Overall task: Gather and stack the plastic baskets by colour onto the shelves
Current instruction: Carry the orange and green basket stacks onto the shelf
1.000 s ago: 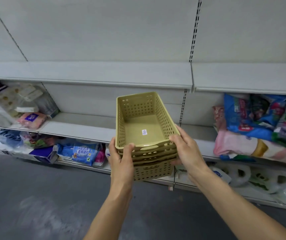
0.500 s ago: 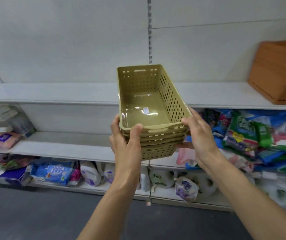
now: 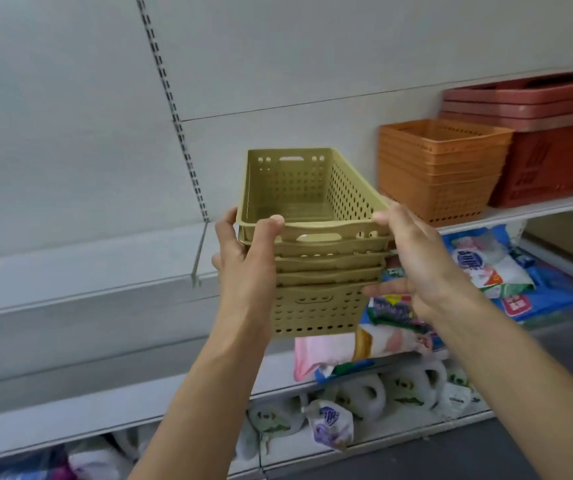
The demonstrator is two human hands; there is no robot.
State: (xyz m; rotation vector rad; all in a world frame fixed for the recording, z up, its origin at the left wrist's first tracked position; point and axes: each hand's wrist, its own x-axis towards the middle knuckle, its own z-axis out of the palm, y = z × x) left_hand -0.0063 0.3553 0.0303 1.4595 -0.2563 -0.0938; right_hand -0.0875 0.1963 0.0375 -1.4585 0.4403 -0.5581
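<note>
At the far left of the frame we see grey shelving (image 3: 80,299) with a slotted upright (image 3: 177,119) running up the back panel; the packets at the lower left corner are too blurred for us to name. Moving toward the centre, our left hand (image 3: 243,258) grips the near left corner of the stack of olive baskets (image 3: 313,244), the thumb hooked over the top rim while the fingers wrap the side, mostly hidden behind the plastic. The stack sits mid-frame, held in the air in front of the shelf edge and not resting on any board; we count about five nested rims, though the lower ones merge and the exact number is hard to tell. Our right hand (image 3: 413,251) holds the near right corner, thumb on the top rim and fingers curled beneath the stack, their tips out of sight. Below and right of the baskets lie soft packaged goods (image 3: 486,265), their print unreadable, and white wrapped rolls (image 3: 364,400) on the lowest shelf. In the upper right, a stack of orange baskets (image 3: 437,171) stands on the shelf, just beside a stack of dark red baskets (image 3: 552,140) that the frame edge cuts off.
</note>
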